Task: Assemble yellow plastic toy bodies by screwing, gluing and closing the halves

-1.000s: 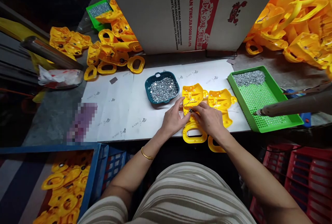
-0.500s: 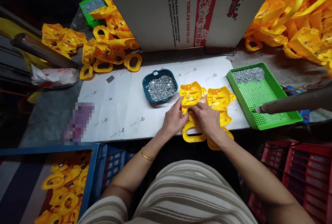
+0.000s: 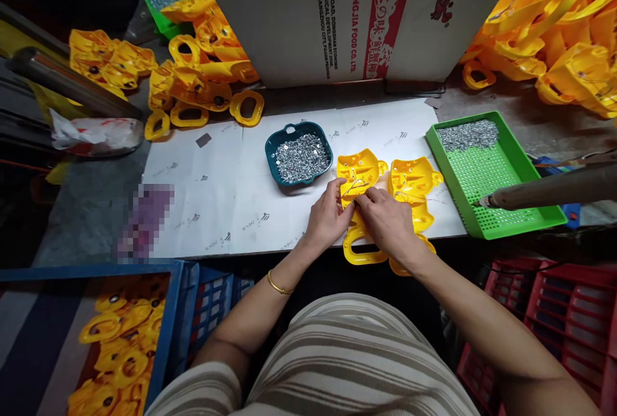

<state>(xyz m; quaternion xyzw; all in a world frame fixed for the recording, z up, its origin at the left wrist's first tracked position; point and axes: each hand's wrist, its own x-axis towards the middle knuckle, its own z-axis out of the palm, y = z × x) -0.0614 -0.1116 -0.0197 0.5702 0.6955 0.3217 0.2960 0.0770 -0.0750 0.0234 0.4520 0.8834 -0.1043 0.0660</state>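
Two yellow plastic shell halves with loop handles lie side by side, hollow side up, at the front of the board. My left hand [image 3: 330, 217] grips the side of the left yellow plastic shell [image 3: 357, 165], its thumb reaching inward. Over the same shell, my right hand [image 3: 388, 218] is closed, fingertips pressed down on a small dark part that they mostly hide. Thin wires [image 3: 355, 186] run inside the shell near my fingertips. To the right, the second yellow shell [image 3: 413, 175] lies partly under my right hand, also with thin wires.
A dark teal basket [image 3: 270, 168] of small metal screws stands left of the shells. At right is a green tray [image 3: 511, 194] holding metal pieces, with a grey rod-like tool [image 3: 544, 196] above it. A cardboard box [image 3: 289, 24] stands behind; yellow shells [image 3: 193, 85] are heaped on both sides.
The dark part between my fingertips, visible earlier, is now mostly covered as my right fingers sit lower in the shell. The whole view has shifted slightly.
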